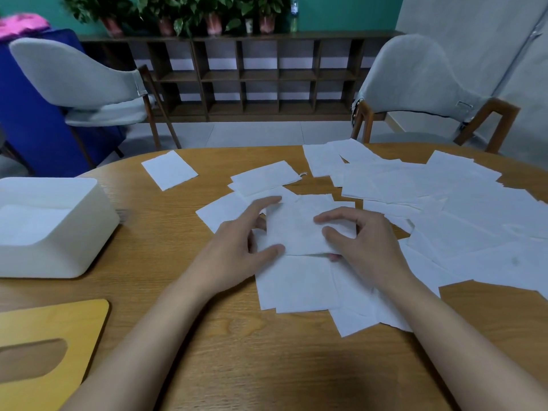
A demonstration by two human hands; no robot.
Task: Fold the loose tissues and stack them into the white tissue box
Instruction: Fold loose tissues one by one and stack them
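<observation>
Tissue (296, 229) is pinched at opposite edges by the curled left hand (237, 247) and right hand (367, 241) above scattered sheets (474, 203).

The left hand (243, 244) and right hand (366, 243) pinch one tissue (296, 229) over loose tissues (444, 203) near the white tissue box (44, 229)

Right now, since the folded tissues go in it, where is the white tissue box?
In the head view, the white tissue box sits on the table at its left side, left of the left hand and just beyond the yellow lid.
</observation>
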